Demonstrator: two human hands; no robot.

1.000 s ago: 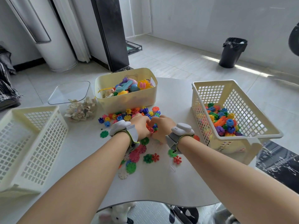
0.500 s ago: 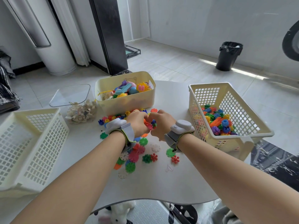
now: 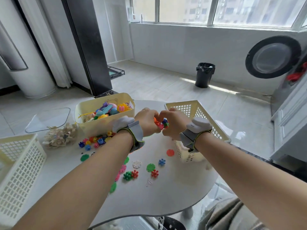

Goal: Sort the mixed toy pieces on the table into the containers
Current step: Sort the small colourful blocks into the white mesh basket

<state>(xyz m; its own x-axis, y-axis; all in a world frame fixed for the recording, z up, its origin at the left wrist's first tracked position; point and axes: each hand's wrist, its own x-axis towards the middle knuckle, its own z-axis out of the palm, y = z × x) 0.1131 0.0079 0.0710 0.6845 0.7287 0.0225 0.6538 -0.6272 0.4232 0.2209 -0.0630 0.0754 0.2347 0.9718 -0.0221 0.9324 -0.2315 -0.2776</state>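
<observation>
The table top [image 3: 166, 196] was a smooth, matt white surface with a faint sheen. The right basket [image 3: 187, 108] and left basket [image 3: 21, 165] were moulded cream plastic with perforated lattice walls. The solid bin [image 3: 103, 127] was pale yellow plastic, smooth and satin. The toy cluster [image 3: 162, 124] and the loose snowflake discs [image 3: 150, 167] were hard, brightly coloured, glossy plastic. The pale chips [image 3: 59, 136] looked like unfinished wood, though blur left this uncertain; their tub [image 3: 48, 117] was clear plastic. Each wrist strap [image 3: 137, 130] was grey woven cloth carrying a white matt plastic housing [image 3: 199, 122]. The floor tiles [image 3: 166, 83] were glossy and reflective.
</observation>
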